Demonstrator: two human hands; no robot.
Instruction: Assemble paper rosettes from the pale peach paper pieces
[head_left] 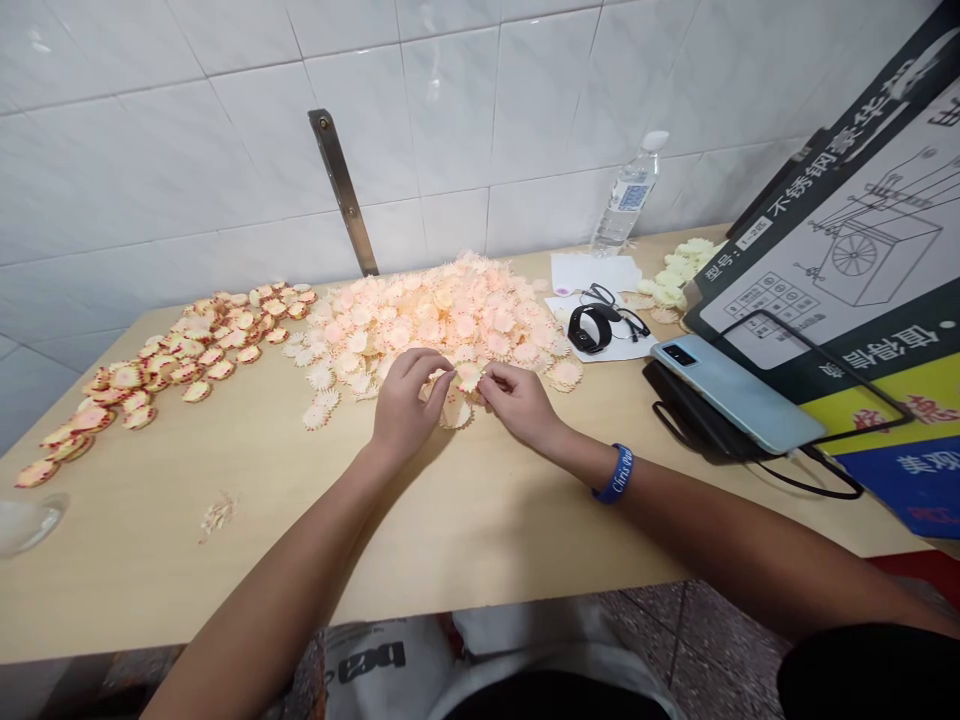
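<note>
Between both hands is a small pale yellow-pink paper-like flower piece [469,376] with a jagged rim. My right hand [519,402] pinches its right edge between thumb and fingers. On its left edge, the thumb and bent fingers of my left hand [409,405] close in; the exact contact is partly hidden. Just behind my hands spreads a large heap of similar pale pink flower pieces [420,310], red-dotted at the edges. One more flower piece [454,412] lies on the table directly below my fingers.
Stacked red-edged flower pieces [187,345] lie at left, near small scraps [218,516] and a clear cup [30,522]. To the right are a bottle [628,195], a black watch [590,328], glasses [626,318], a phone [739,390] and a large printed box [847,250].
</note>
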